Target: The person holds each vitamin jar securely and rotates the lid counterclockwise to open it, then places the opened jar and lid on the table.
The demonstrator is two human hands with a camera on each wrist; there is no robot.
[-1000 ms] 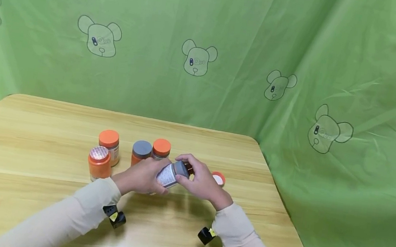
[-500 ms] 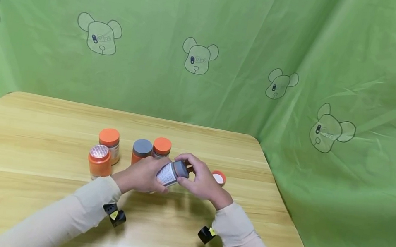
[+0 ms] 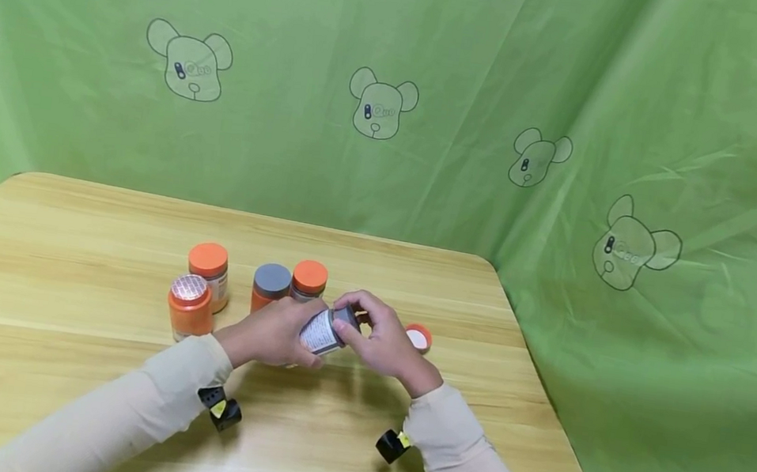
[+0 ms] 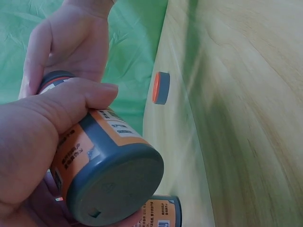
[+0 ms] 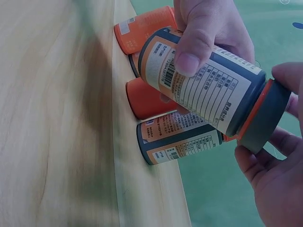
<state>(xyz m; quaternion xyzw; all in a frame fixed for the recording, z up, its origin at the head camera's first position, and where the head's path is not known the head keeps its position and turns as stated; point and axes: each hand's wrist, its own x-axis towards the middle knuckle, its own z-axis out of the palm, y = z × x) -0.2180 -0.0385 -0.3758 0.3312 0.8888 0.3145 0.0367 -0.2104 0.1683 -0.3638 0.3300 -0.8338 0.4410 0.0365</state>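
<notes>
A dark grey supplement bottle (image 5: 203,85) with an orange and white label is held tilted above the table. My left hand (image 3: 271,331) grips its body, the thumb lying across the label in the right wrist view. On the bottle's dark grey cap (image 5: 266,118) the fingers and thumb of my right hand (image 3: 384,342) take hold. A thin orange ring shows between cap and body. The left wrist view faces the bottle's dark base (image 4: 118,187). Just beyond my right hand, a loose cap (image 3: 418,338) lies with its white inside up and an orange rim.
Left of my hands stand an open-topped orange bottle (image 3: 189,315) with a foil seal and an orange-capped bottle (image 3: 208,261). Behind my left hand are a grey-capped orange bottle (image 3: 272,282) and another orange-capped bottle (image 3: 310,279). A green curtain (image 3: 274,158) borders the wooden table (image 3: 91,294).
My right thumb has shifted up over the cap's side, and the right hand has turned slightly. The left hand keeps its grip on the bottle. The head view has tilted a little.
</notes>
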